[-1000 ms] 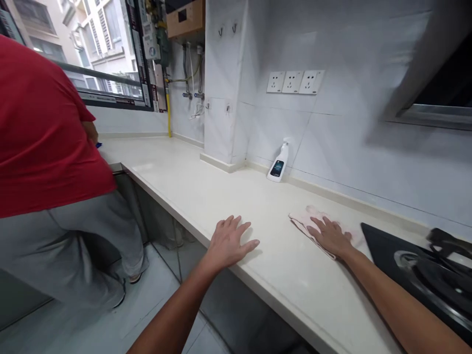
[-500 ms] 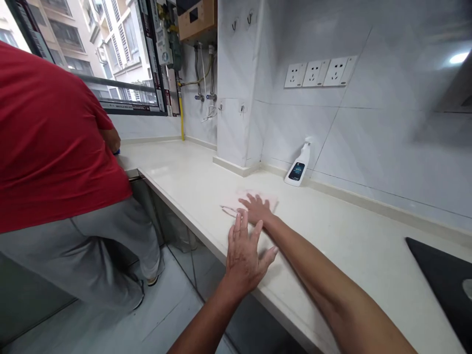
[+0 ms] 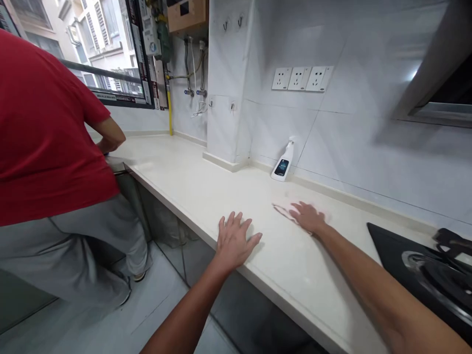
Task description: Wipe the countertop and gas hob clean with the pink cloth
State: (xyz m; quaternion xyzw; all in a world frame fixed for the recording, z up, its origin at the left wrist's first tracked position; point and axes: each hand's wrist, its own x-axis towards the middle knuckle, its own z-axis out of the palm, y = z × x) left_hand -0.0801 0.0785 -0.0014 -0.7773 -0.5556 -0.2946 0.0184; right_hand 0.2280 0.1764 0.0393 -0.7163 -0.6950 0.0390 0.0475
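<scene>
My right hand (image 3: 308, 217) lies flat with spread fingers on a thin pale pink cloth (image 3: 285, 211) on the white countertop (image 3: 199, 182). Part of the cloth is hidden under the palm, and a dark line runs along its near edge. My left hand (image 3: 235, 241) is over the counter's front edge, fingers spread, holding nothing. Whether its palm touches the counter I cannot tell. Behind the cloth, a white spray bottle (image 3: 283, 162) with a dark label leans at the wall.
A black gas hob (image 3: 398, 250) is set into the counter at the right, below a range hood (image 3: 435, 98). At the left a person in a red shirt (image 3: 51, 132) bends over the counter. A wall column (image 3: 228, 118) juts out at the back.
My right hand has slid right along the counter with the cloth under it, away from my left hand. The view has turned right, bringing more of the hob and hood in.
</scene>
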